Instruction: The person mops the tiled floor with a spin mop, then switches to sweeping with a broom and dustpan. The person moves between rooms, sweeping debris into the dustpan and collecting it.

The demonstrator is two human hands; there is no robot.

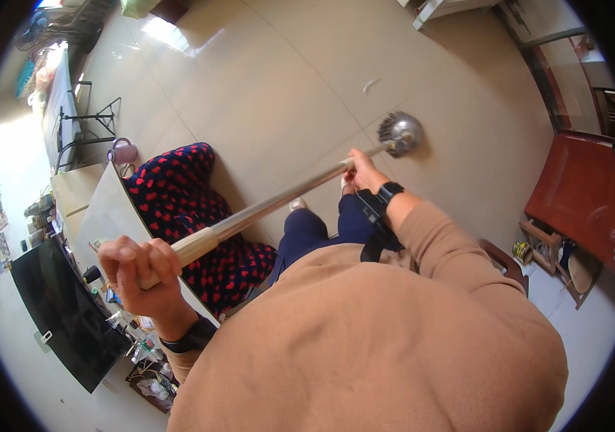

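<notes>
A long mop with a metal pole (280, 201) slants across the view before me. My left hand (140, 270) is wrapped around its cream plastic grip (195, 248) at the upper end. Lower down, near the head, my right hand (362, 171) holds the pole. The round mop head (403, 134), a silvery disc with dark grey strands, rests on the tiled floor (286, 97) beyond my feet. A small pale curved strip (371, 85) lies on the tiles beyond the mop head.
Left of my legs, a dark cloth with red hearts (178, 200) covers something beside a white tabletop (118, 210). A mauve jug (123, 152) and a folding table's black legs (97, 116) stand further off. At right are a reddish-brown wooden surface (583, 194) and a small wooden stool (542, 237).
</notes>
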